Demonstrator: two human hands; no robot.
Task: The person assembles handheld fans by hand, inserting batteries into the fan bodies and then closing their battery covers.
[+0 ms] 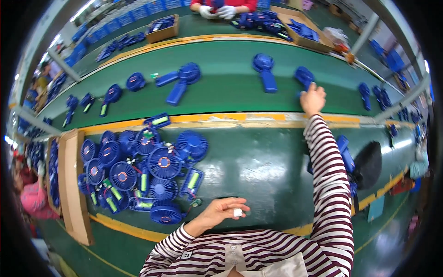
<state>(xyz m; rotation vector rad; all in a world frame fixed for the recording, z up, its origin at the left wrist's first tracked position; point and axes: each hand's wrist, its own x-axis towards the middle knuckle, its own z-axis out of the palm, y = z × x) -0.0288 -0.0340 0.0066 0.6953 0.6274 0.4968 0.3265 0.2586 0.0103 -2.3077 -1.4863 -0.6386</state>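
My right hand reaches far forward over the green conveyor belt. Its fingers close round the handle of a blue handheld fan, whose round head points away from me. Close to my body, my left hand hovers over the near edge of the green worktable. Its fingers are loosely stretched, and a small white wrap or piece shows at a fingertip; which of these it is, I cannot tell. Left of that hand lies a heap of opened blue fans, with green batteries and wires exposed.
More fans lie spaced along the belt. A cardboard divider borders the heap at left. On the right are blue fan parts and a black object. Across the belt, a gloved co-worker works between cardboard boxes.
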